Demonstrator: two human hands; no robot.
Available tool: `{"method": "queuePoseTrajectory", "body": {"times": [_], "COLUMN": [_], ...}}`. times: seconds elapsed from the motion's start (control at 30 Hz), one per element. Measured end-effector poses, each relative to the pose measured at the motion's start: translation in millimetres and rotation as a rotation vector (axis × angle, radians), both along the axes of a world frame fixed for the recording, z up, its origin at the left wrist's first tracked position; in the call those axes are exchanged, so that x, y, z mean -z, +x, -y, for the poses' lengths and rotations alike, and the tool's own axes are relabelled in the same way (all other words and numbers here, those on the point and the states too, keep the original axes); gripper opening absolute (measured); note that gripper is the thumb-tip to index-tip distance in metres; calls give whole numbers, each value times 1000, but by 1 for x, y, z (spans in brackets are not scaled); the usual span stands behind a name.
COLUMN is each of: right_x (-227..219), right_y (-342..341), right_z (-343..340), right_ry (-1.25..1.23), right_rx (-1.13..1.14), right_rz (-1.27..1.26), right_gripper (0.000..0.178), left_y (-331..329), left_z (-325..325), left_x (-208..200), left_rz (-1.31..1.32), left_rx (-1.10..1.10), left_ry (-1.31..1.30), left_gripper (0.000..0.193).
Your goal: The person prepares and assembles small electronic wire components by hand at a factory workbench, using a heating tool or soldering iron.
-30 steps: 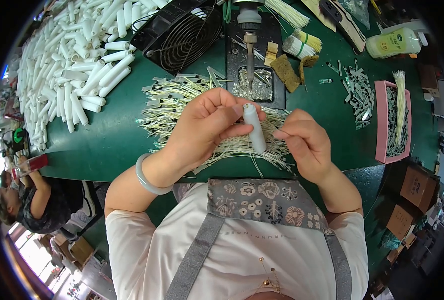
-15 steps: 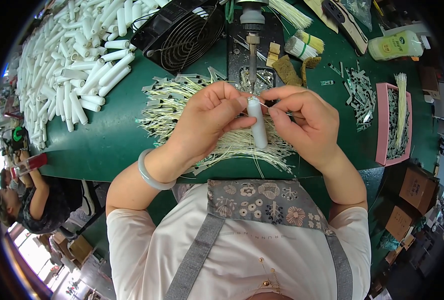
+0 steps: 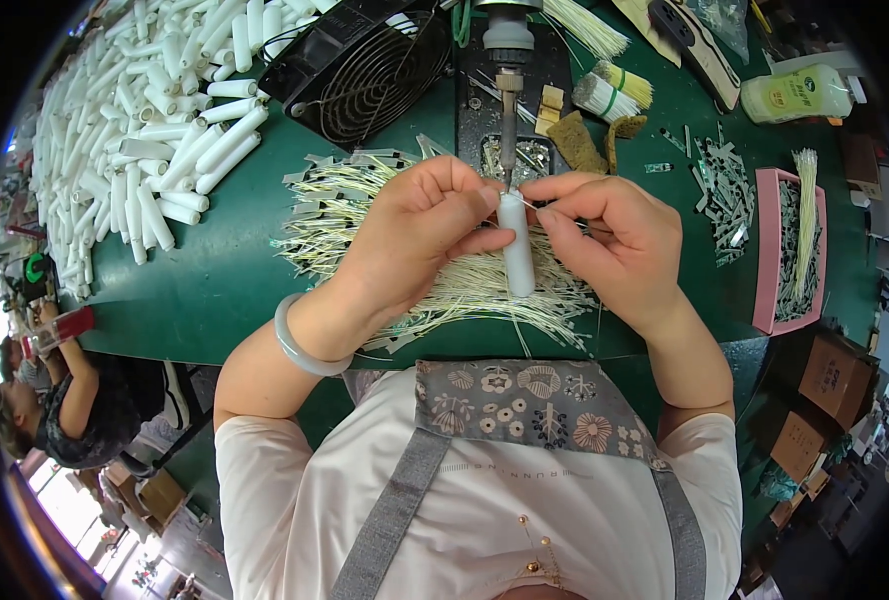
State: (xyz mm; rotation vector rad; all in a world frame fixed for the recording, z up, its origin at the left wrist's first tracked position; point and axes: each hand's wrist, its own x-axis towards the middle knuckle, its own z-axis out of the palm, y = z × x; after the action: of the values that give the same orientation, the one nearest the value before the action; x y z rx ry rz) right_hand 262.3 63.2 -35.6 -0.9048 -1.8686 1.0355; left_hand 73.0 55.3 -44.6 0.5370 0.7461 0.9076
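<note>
Compared with half a second earlier, the hands stand slightly farther apart and the white tube (image 3: 517, 245) hangs more nearly vertical — its tilt has lessened. The tube's long axis runs away from the person toward the person: top end just below the soldering iron (image 3: 506, 95), lower end pointing at the apron. It is held above the pile of pale wires (image 3: 435, 285) on the green table (image 3: 195, 290). Left hand (image 3: 415, 235): fingers clamped on the tube's upper part. Right hand (image 3: 620, 240): thumb and forefinger pinched together on a thin wire at the tube's top — other fingers curled. A heap of tubes (image 3: 135, 130) lies at left; a fan (image 3: 365, 65) behind.
</note>
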Motion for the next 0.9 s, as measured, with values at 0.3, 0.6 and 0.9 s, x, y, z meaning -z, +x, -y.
{"method": "queuePoseTrajectory", "body": {"times": [0.3,0.6,0.9], "right_x": [-1,-1,-1], "right_y": [0,-6,8], "right_z": [0,0,9], "right_ry": [13,23,-162], "right_rx": [-1,116,98], "right_rz": [-8,-50,28], "right_gripper": [6,9,22], "left_y": [0,0,-4], "left_z": [-1,-1,7], "left_x": [-3,-5,-4], "left_rz": [-8,8,-52], "left_rx": [6,-11,34], "left_ry": [30,28,62], "left_gripper": [6,5,5]}}
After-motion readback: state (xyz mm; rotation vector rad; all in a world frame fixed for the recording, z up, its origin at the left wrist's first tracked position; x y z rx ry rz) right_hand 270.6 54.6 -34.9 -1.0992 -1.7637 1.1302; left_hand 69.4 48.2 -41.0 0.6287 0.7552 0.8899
